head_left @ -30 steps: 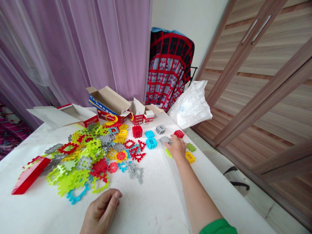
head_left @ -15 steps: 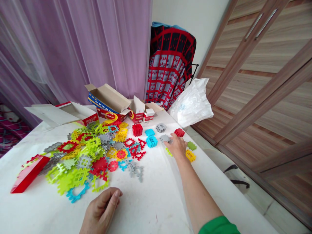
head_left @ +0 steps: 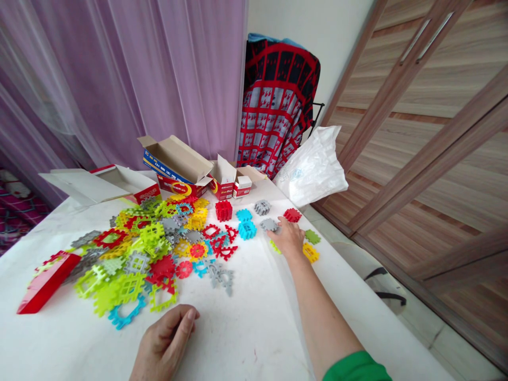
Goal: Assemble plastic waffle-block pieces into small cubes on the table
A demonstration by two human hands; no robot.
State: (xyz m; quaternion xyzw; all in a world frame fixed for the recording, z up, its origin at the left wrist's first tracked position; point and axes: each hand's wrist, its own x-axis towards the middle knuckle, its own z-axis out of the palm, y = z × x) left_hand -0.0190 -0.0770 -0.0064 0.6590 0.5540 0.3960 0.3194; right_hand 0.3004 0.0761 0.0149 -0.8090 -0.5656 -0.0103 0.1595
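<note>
My right hand (head_left: 288, 238) reaches across the table on the right, its fingers at a grey stack of pieces (head_left: 269, 225); its fingertips are partly hidden and its grip is unclear. Around it lie a red stack (head_left: 292, 215), a green piece (head_left: 313, 236), a yellow piece (head_left: 310, 253) and a light green piece (head_left: 274, 246). My left hand (head_left: 169, 338) rests loosely curled near the front edge, with nothing visible in it. Blue stacks (head_left: 246, 229), a red stack (head_left: 224, 211) and another grey stack (head_left: 262, 207) stand mid-table.
A heap of colourful interlocking pieces (head_left: 151, 238) covers the left of the white table (head_left: 238, 328). Open boxes (head_left: 174, 159) line the back. A red tray-like piece (head_left: 47, 283) lies far left, and a white plastic bag (head_left: 313, 169) is at the back right corner.
</note>
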